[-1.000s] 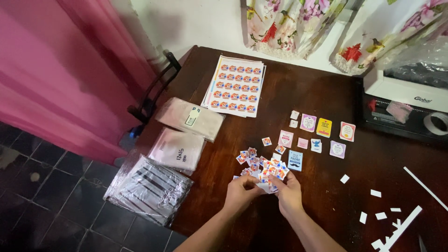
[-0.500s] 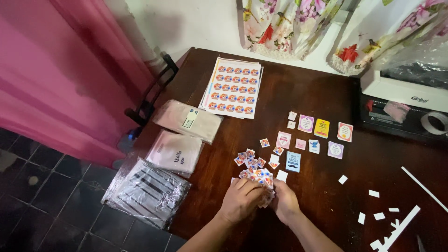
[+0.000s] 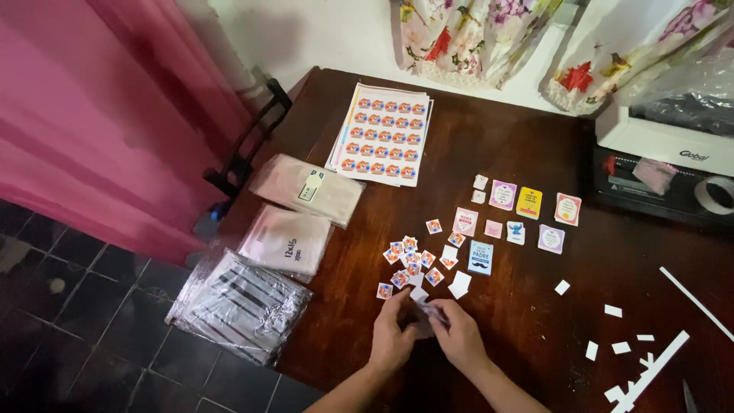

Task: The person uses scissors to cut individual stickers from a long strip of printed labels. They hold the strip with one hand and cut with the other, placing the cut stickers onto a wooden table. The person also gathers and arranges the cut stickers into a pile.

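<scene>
My left hand [image 3: 391, 337] and my right hand [image 3: 459, 333] meet near the table's front edge, fingertips pinched together on a small clear plastic bag [image 3: 425, 315]. Just beyond them lies a scatter of small square orange-and-blue stickers [image 3: 413, 262], some face down and white. A printed sheet of the same stickers [image 3: 384, 134] lies at the far left of the dark wooden table [image 3: 520, 138]. Several larger colourful cards [image 3: 520, 214] lie to the right of the scatter.
Packs of clear bags [image 3: 306, 189] [image 3: 287, 239] and a striped pack [image 3: 241, 302] sit along the table's left edge. White paper offcuts [image 3: 634, 352] lie at the right. A white and black machine [image 3: 665, 164] with a tape roll [image 3: 715, 193] stands at the back right. Pink curtain [image 3: 92, 115] hangs left.
My hands have pulled back from the sticker pile toward me and now pinch the small clear bag together. The view has shifted slightly.
</scene>
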